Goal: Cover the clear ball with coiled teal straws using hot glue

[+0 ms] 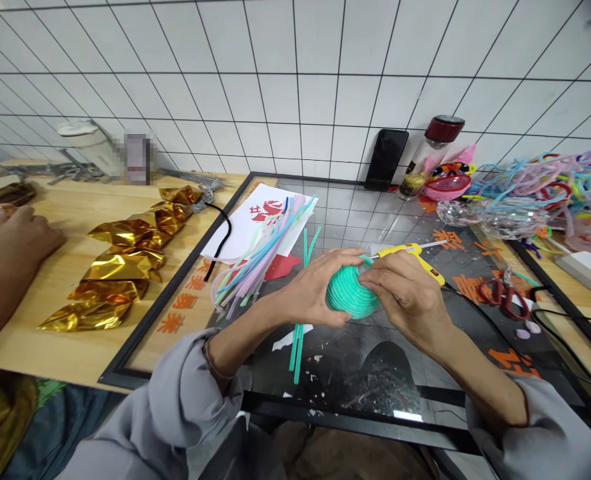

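Note:
Both my hands hold a round green ball (348,295) wound from thin green strands, above a glass table top (355,220). My left hand (311,293) cups its left side with fingers curled round it. My right hand (406,293) presses its fingertips on the ball's upper right. A yellow glue gun (411,254) lies just behind my right hand. Loose green strands (296,343) hang or lie under the ball.
A bundle of pastel straws (263,257) lies on white paper with a red flower (266,212). Gold foil pieces (120,267) sit on the wooden table at left, near another person's hand (18,233). Red scissors (505,293), a phone (386,159), a jar (428,157) and coloured tubes (555,183) stand right.

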A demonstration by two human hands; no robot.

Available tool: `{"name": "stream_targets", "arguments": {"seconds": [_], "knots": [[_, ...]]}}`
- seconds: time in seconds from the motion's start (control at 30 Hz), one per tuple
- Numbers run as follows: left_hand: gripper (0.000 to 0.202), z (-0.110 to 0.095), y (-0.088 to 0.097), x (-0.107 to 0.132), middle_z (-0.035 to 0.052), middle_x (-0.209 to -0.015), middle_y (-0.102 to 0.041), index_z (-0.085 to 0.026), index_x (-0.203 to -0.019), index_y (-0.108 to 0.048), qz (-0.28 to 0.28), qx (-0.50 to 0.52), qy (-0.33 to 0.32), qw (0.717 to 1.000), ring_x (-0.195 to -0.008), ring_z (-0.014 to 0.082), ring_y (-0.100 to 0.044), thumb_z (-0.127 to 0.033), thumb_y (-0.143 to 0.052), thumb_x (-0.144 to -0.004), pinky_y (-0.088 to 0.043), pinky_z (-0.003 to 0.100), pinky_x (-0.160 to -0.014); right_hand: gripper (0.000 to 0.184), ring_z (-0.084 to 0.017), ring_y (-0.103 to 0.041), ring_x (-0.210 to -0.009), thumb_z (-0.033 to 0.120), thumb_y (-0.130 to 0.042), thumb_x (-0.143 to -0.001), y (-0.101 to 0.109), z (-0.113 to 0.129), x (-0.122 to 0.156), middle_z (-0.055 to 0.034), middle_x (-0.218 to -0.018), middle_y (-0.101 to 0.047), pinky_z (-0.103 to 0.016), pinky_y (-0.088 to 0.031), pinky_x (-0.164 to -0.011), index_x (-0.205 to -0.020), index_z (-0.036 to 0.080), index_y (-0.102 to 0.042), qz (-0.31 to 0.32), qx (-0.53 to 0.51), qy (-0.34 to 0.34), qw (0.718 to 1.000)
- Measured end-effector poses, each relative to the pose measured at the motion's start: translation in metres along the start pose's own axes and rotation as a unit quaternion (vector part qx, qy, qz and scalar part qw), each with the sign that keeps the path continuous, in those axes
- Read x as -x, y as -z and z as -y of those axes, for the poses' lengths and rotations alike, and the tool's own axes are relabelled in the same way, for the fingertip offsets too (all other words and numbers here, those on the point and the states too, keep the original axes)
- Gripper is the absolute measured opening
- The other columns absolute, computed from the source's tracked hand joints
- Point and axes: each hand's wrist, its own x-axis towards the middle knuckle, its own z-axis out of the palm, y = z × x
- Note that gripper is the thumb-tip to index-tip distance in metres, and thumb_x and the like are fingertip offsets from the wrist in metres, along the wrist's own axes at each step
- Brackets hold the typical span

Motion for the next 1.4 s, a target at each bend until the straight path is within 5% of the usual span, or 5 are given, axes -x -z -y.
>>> {"name": "stream_targets", "arguments": {"seconds": [0.17,0.7,0.97,1.4], "knots": [[0.086,-0.0019,0.0012,0.0012,0.0181,-0.15,-0.039,-0.022,-0.14,-0.047,-0.023,-0.035,-0.014,0.999,-0.147,0.0405,-0.035,-0.033,-0.086,-0.064,-0.034,0.058,-0.122,0.016,-0.018,-0.063,-0.077,0.008,-0.058,-0.093,-0.0004,-0.0013,-0.0001,-0.0062,-0.084,-0.071,-0.033,-0.051,-0.068,-0.092,0.019,-0.069,-0.004,-0.003,0.012,1.0],[0.084,-0.0054,0.0051,0.0025,0.0135,-0.137,-0.057,-0.021,-0.141,-0.042,-0.042,-0.04,-0.011,0.998,-0.124,0.0325,-0.059,-0.028,-0.083,-0.068,-0.051,0.048,-0.106,0.018,-0.016,-0.065,-0.077,0.012,-0.054,-0.097,-0.0045,-0.0024,0.0003,-0.005,-0.083,-0.068,-0.029,-0.055,-0.068,-0.093,0.02,-0.07,-0.006,-0.03,-0.025,0.999],[0.074,0.0017,0.001,0.0026,0.0167,-0.144,-0.049,-0.024,-0.135,-0.042,-0.07,-0.063,-0.108,0.99,-0.141,0.0368,-0.045,-0.026,-0.081,-0.072,-0.045,0.056,-0.113,0.018,-0.016,-0.065,-0.077,0.012,-0.054,-0.097,-0.0051,-0.0024,-0.0006,-0.005,-0.082,-0.067,-0.03,-0.055,-0.069,-0.093,0.019,-0.07,-0.006,-0.027,-0.025,0.999],[0.072,0.004,0.002,0.0018,0.0144,-0.134,-0.057,-0.024,-0.136,-0.041,-0.065,-0.042,-0.13,0.988,-0.132,0.0322,-0.055,-0.024,-0.08,-0.075,-0.049,0.051,-0.112,0.018,-0.016,-0.066,-0.078,0.011,-0.054,-0.096,-0.0057,-0.0015,-0.0019,-0.0049,-0.085,-0.067,-0.029,-0.054,-0.069,-0.092,0.02,-0.07,-0.019,-0.045,-0.038,0.998]]}}
